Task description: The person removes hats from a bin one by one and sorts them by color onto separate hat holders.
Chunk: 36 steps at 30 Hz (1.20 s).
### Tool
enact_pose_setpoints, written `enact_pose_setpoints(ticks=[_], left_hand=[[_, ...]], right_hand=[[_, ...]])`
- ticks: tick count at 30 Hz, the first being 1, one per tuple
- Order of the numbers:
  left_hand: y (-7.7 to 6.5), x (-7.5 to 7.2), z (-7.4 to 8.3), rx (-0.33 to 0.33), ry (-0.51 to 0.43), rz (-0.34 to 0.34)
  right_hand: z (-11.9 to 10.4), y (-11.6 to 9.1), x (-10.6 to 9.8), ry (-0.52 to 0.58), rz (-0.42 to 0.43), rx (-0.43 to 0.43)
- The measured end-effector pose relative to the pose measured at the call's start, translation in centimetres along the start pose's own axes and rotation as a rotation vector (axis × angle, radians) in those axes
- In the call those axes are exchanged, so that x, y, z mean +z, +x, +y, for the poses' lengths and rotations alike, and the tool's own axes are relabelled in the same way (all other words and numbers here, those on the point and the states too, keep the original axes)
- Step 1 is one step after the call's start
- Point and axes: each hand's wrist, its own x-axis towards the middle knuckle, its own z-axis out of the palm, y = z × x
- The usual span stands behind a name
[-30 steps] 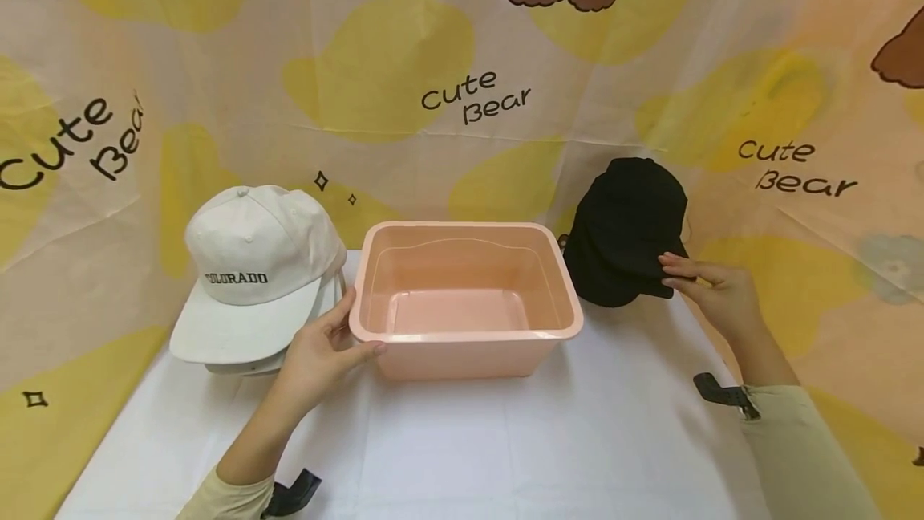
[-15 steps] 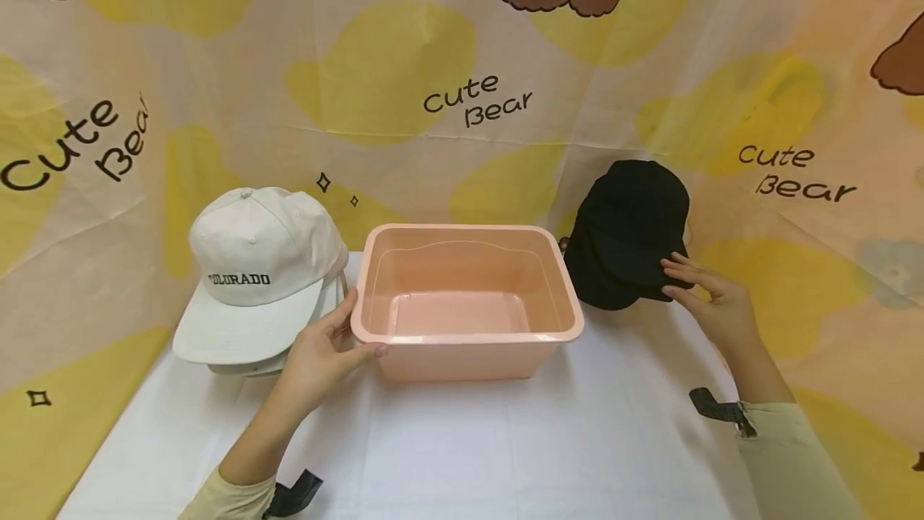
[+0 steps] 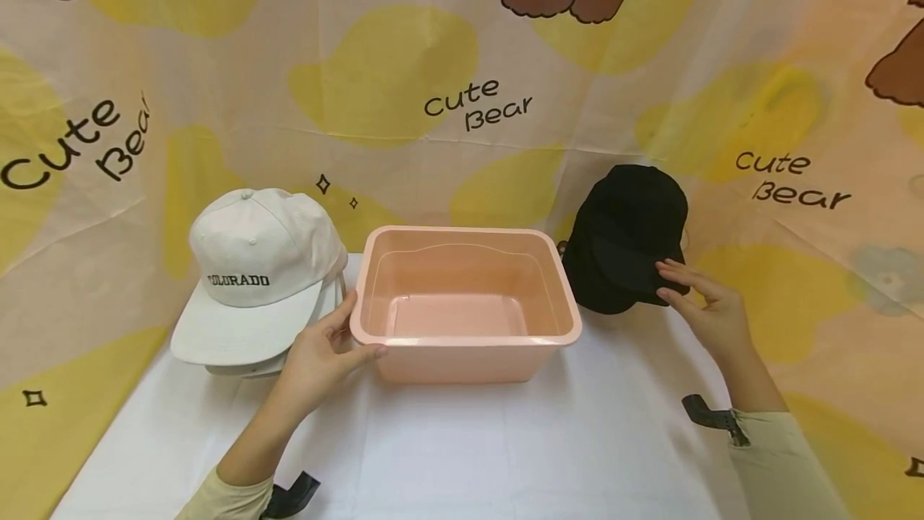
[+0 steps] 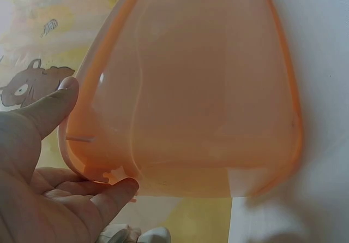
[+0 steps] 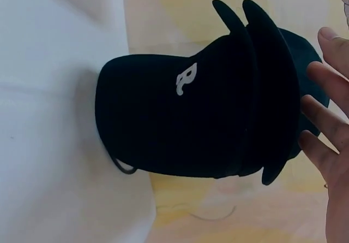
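Note:
A pink plastic bin (image 3: 462,359) stands in the middle of the white-covered table. My left hand (image 3: 321,351) grips its near left corner, thumb along the front rim and fingers at the left side. Right of the bin are stacked black caps (image 3: 628,239). My right hand (image 3: 711,307) reaches to the stack's right side, fingertips right at a brim. The right wrist view shows two brims (image 5: 272,90), a white embroidered letter (image 5: 186,79) lower down, and the right fingers (image 5: 330,120) spread and fairly straight. Left of the bin, a white cap (image 3: 267,247) reading COLORADO tops another stack.
A patterned cloth (image 3: 390,79) with bears and yellow patches hangs close behind the bin and both cap stacks. White cloth (image 3: 447,448) covers the table in front. Beneath the top white cap, more pale brims (image 3: 253,367) show. A black strap mount is on each wrist.
My right hand has shifted slightly left and down, its fingers loosening from the brim edge and spreading over it. The left hand has kept its hold on the bin, which stays put.

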Motion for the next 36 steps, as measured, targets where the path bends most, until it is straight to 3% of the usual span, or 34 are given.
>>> enact_pose_setpoints(ticks=[12, 17, 23, 29, 36], left_hand=[[0.2, 0.0, -0.3, 0.01, 0.028, 0.013], [0.2, 0.1, -0.2, 0.013, 0.092, 0.032], [-0.1, -0.2, 0.2, 0.062, 0.213, 0.06], [-0.6, -0.8, 0.7, 0.084, 0.177, 0.04], [-0.5, -1.3, 1.2, 0.117, 0.145, 0.002]], right_hand=[[-4.3, 0.5, 0.5, -0.011, -0.045, -0.003], [-4.1, 0.3, 1.0, 0.009, -0.058, -0.065], [-3.5, 0.2, 1.5, 0.05, -0.105, -0.095], [-4.4, 0.1, 1.9, 0.038, -0.167, -0.113], [-5.3, -0.1, 2.4, 0.033, -0.166, -0.149]])
